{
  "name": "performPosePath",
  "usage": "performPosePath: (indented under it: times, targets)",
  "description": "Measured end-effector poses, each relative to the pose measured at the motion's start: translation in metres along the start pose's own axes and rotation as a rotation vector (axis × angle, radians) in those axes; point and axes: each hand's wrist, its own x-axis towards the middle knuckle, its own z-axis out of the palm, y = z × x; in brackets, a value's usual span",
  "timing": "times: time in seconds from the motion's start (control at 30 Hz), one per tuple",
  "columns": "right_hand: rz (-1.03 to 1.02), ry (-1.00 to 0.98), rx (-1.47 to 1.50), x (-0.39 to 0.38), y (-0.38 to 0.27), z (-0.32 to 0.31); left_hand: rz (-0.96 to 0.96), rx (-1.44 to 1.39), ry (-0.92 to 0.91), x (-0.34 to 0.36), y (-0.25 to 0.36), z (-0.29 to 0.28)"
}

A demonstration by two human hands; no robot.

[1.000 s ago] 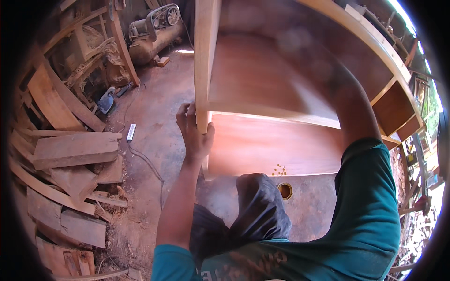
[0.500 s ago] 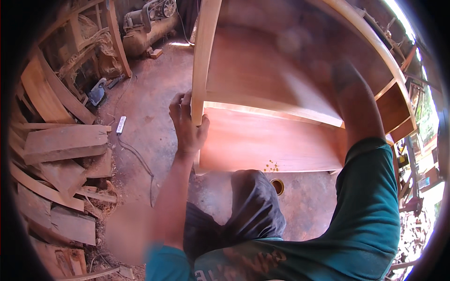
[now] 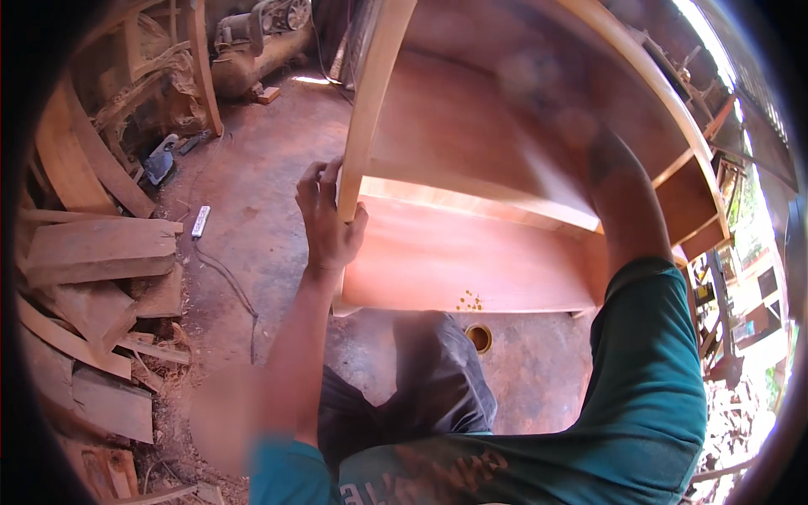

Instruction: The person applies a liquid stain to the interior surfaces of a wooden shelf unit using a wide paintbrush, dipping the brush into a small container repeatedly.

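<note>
A large reddish-brown wooden cabinet (image 3: 471, 252) with pale edging and inner shelves stands in front of me. My left hand (image 3: 328, 219) is wrapped round its left upright (image 3: 370, 118), with the thumb on the inner side. My right forearm (image 3: 631, 202) reaches up into the upper compartment, close to the back panel (image 3: 471, 118). Blur and shadow swallow the right hand, so its fingers and anything in them cannot be made out. Several yellowish drops (image 3: 469, 300) lie on the lower board near its front edge.
A small round tin (image 3: 479, 339) with brownish contents stands on the floor by my knee. Wood offcuts (image 3: 101, 248) are heaped at the left. A white power strip (image 3: 200, 221) and its cable lie on the floor. An air compressor (image 3: 261, 50) stands at the back left.
The whole view has shifted slightly, so most things sit a little farther left. My left hand keeps its grip on the upright, and the right arm stays inside the cabinet.
</note>
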Motion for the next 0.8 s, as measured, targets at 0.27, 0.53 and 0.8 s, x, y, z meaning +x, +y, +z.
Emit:
performPosePath:
  times: [0.27,0.53,0.8]
  targets:
    - [0.216,-0.059,0.023,-0.104,-0.035,-0.104,-0.030,0.040,-0.036,-0.004,-0.002,0.004]
    - [0.291,-0.150,-0.097,-0.181,-0.071,-0.176,-0.001,0.000,-0.046,-0.004,-0.003,0.007]
    - [-0.164,0.128,-0.224,-0.104,-0.050,-0.116,0.013,0.011,-0.015,-0.007,-0.004,0.012]
